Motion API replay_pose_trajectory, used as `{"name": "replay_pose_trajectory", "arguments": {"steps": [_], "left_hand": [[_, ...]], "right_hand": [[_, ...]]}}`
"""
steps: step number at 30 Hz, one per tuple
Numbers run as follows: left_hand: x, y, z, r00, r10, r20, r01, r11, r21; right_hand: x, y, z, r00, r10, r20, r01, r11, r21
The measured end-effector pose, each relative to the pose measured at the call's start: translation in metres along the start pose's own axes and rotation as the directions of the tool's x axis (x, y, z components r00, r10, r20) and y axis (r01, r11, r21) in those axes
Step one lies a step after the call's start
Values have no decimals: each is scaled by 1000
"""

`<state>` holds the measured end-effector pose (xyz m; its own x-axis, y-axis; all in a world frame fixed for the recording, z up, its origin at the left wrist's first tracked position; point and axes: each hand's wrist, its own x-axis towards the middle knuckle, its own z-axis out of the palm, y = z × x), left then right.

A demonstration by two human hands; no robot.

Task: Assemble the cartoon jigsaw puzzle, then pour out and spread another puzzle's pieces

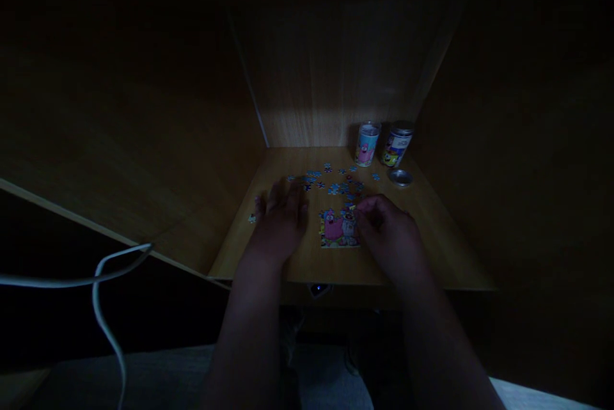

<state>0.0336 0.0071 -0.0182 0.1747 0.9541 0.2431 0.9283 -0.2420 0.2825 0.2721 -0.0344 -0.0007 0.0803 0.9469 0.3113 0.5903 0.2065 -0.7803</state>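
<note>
Pink fills much of the joined patch, just below centre of the frame on the wooden counter; its lower edge looks straight and finished, its upper edge ragged. Many loose pieces, mostly blue, lie scattered above it, so a good share seems left to join. The right hand has a narrow grip, pinching a pale piece at the patch's upper right. The left hand is spread wide, palm down, holding nothing visible.

- 2 bare forearms reach forward.
- Left hand: palm down, fingers loosely spread.
- Right hand: turned inward, thumb and fingertips pinched close.
</note>
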Motion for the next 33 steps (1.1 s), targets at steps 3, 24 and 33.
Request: {"name": "replay_pose_trajectory", "arguments": {"steps": [3, 24, 33], "left_hand": [[3, 2, 0, 999, 18, 33, -17, 1000, -19], [-12, 7, -38, 995, 93, -33, -95, 994, -59], [-15, 1, -42, 965, 250, -82, -263, 935, -236]], "right_hand": [[-1, 1, 1, 1000, -2, 0, 2, 1000, -10], [1, 4, 2, 1000, -15, -6, 15, 999, -29], [3, 6, 1, 1000, 12, 16, -12, 1000, -3]]}}
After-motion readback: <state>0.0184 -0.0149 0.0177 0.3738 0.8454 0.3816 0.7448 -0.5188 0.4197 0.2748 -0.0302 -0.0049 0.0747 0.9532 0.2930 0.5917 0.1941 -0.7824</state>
